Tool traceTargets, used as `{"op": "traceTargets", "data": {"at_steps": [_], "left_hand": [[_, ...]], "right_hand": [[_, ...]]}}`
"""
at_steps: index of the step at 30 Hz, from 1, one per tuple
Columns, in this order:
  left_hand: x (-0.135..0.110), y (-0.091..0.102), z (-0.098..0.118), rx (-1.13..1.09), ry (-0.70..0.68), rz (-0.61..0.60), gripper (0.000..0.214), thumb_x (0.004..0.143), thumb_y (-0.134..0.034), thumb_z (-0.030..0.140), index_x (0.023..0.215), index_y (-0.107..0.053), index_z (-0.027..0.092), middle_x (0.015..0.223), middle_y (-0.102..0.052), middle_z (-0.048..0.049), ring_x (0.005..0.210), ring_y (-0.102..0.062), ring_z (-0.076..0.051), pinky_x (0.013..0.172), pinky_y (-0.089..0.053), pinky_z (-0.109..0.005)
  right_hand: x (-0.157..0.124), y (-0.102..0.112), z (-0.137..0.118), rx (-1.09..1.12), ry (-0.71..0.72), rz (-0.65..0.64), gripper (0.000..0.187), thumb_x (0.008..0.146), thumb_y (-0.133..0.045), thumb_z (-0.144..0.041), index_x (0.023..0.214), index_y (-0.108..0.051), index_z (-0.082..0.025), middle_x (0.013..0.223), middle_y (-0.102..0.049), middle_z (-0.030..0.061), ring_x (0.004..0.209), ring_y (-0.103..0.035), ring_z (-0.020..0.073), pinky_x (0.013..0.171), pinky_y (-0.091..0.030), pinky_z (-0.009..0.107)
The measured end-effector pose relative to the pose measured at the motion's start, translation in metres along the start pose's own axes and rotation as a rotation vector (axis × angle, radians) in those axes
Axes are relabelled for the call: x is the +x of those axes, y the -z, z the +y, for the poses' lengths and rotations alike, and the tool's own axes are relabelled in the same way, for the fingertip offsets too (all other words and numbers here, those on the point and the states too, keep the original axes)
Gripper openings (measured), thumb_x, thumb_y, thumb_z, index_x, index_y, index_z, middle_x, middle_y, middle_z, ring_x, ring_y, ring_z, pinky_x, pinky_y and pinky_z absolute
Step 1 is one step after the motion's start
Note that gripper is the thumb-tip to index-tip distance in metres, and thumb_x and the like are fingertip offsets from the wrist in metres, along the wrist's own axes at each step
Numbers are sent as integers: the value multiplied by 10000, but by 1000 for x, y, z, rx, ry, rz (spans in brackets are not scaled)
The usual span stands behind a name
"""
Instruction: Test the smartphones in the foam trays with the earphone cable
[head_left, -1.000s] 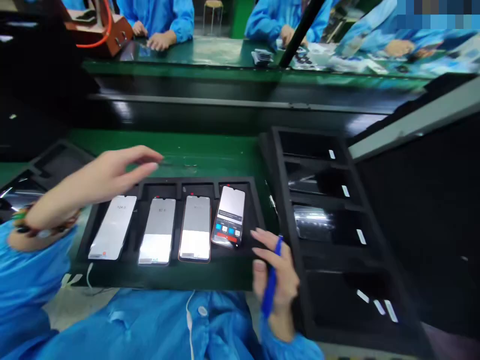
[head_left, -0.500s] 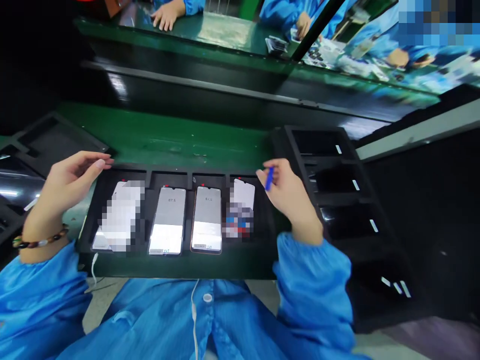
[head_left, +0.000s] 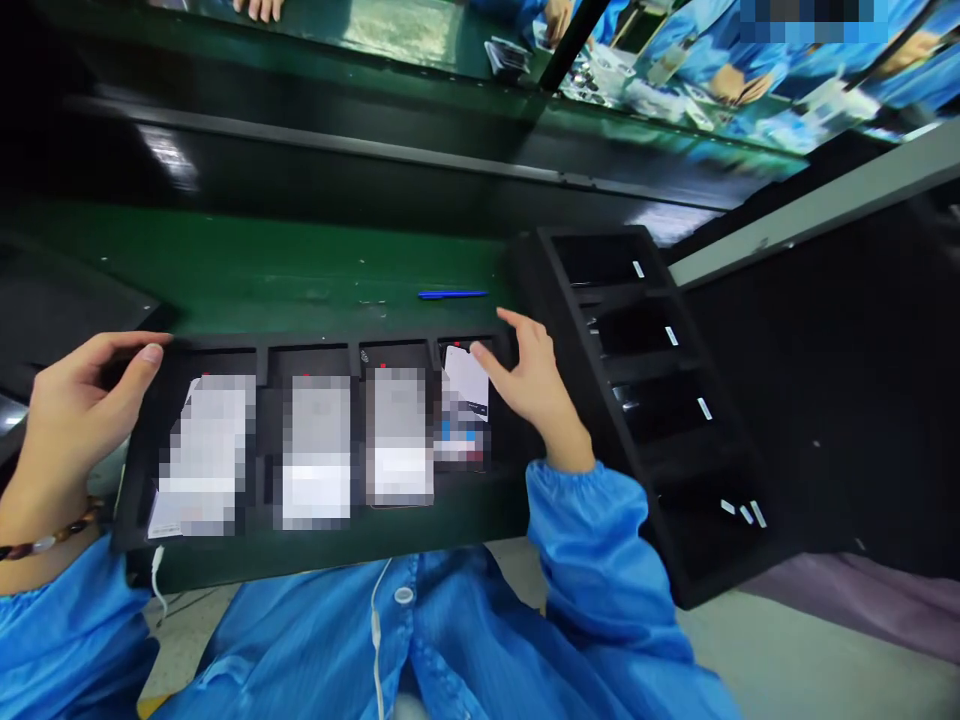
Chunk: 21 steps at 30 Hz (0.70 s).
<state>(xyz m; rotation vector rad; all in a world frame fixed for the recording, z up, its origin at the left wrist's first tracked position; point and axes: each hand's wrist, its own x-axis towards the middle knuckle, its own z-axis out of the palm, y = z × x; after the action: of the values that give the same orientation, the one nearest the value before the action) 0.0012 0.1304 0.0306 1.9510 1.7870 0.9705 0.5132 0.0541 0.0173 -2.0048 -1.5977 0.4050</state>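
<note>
A black foam tray (head_left: 465,505) lies in front of me with several lit phones in its slots. My left hand (head_left: 75,405) grips the tray's left edge, thumb over the top corner. My right hand (head_left: 529,380) rests at the tray's right end beside the rightmost phone (head_left: 466,400), fingers spread and holding nothing. A blue pen (head_left: 452,294) lies on the green mat just beyond the tray.
A second black tray (head_left: 660,440) with several slots stands at an angle on the right. A dark conveyor (head_left: 337,180) runs across behind the green mat (head_left: 262,270). Other people in blue coats work at the far bench (head_left: 420,40).
My right hand has put the blue pen down on the green mat and come back to the tray's right end. My left hand has dropped onto the tray's left edge.
</note>
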Motion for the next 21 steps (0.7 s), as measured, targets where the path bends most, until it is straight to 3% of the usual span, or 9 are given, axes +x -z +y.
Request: {"op": "traceTargets", "data": {"at_steps": [2,5,8,12,21], "left_hand": [[1,-5,2,23,-49,0,427,994,-693,549,1220,-854,225,1042,-812,-63,769,-618,-191,725,-457,-338],[5,-13,6,10,-136,23,408,999,-678,522,1164,-855,194,1141,-822,-109,964,-678,-257,914,-513,-404],[6,-17,11,2,-135,43,391,999,-683,504,1137,-850,178,1104,-824,-123,994,-700,-278,993,-537,-449],[6,-18,13,2,-142,68,386,992,-690,512,1103,-846,178,1093,-820,-136,1014,-699,-293,1025,-542,-482],[6,-24,21,-15,-173,95,328,993,-695,527,975,-775,209,1057,-818,-114,1064,-738,-302,1140,-527,-545]], "right_hand": [[-31,-6,10,64,-29,5,803,975,-715,-722,1625,-505,-301,1653,-514,180,1604,-424,422,1322,-357,718],[-56,-16,16,200,-62,25,804,1001,-683,-738,1651,-468,-316,1672,-505,158,1634,-416,374,1362,-343,660],[-60,-18,12,327,-70,96,690,1061,-619,-703,1620,-501,-316,1662,-539,139,1600,-480,341,1366,-366,620],[-61,-12,6,316,-29,124,540,1094,-596,-639,1532,-597,-322,1646,-565,130,1603,-485,340,1344,-396,629],[-69,-3,5,293,36,41,575,1081,-656,-573,1598,-547,-345,1747,-454,124,1676,-391,347,1392,-310,643]]}}
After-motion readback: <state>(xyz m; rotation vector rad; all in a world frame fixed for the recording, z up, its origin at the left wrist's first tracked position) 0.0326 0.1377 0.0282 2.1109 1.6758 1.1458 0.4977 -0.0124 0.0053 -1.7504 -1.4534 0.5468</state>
